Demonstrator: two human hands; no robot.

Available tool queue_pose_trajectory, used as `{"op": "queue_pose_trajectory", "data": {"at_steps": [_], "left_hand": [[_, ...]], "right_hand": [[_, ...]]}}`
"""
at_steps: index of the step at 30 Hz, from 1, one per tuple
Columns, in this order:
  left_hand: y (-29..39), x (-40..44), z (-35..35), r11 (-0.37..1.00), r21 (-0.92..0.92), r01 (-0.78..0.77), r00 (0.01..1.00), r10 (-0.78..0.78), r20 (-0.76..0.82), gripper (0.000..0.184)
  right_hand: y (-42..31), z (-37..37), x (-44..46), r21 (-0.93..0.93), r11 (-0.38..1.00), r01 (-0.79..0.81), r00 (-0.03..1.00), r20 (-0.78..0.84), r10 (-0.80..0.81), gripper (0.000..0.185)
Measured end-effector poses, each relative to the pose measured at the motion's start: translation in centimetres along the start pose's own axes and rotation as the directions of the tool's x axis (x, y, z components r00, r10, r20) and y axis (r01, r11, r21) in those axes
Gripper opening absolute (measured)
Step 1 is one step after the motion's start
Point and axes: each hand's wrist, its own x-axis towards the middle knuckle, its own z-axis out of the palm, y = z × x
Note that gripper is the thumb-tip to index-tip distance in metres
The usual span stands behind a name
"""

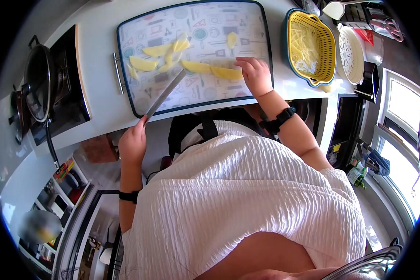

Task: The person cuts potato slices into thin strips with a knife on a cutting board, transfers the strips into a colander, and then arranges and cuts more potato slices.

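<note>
My left hand [133, 142] is wrapped round the handle of a kitchen knife [165, 96], whose blade slants up over the near edge of a patterned cutting board [196, 93]. The knife tip is just below a pale yellow slice [196, 67], which looks like potato. A second potato slice [226, 73] lies end to end with it, its right end by my right hand [255, 74]. The fingers of that hand are bent and slightly apart; whether they touch the slice is hard to tell. More potato slices [157, 50] lie at the board's left, some overlapping, and a single small piece [232, 40] sits farther back.
Right of the board stands a yellow strainer basket [332, 49] in a dark blue basin, holding thin pale shreds. Beside it is a white colander [351, 55]. A lidded pan [38, 84] sits by the black stove [70, 88] at left. A metal handle [118, 73] borders the board.
</note>
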Motion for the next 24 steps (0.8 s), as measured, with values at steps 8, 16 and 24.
{"op": "queue_pose_trajectory", "data": {"at_steps": [8,16,24], "left_hand": [[0.1,0.0,0.2,1.0,0.025,-0.007,1.0,0.008,-0.029,0.034],[0.2,0.1,0.1,1.0,0.001,-0.018,0.999,0.018,-0.045,0.033],[0.3,0.0,0.0,1.0,0.007,-0.004,1.0,0.004,-0.029,0.033]], "right_hand": [[-0.2,0.6,-1.1,-0.024,0.999,0.045,0.99,0.132,-0.042,0.027],[-1.1,0.7,-0.7,-0.135,0.99,-0.026,0.925,0.373,0.075,0.037],[-1.6,0.7,0.0,-0.184,0.983,0.015,0.901,0.429,0.067,0.032]]}}
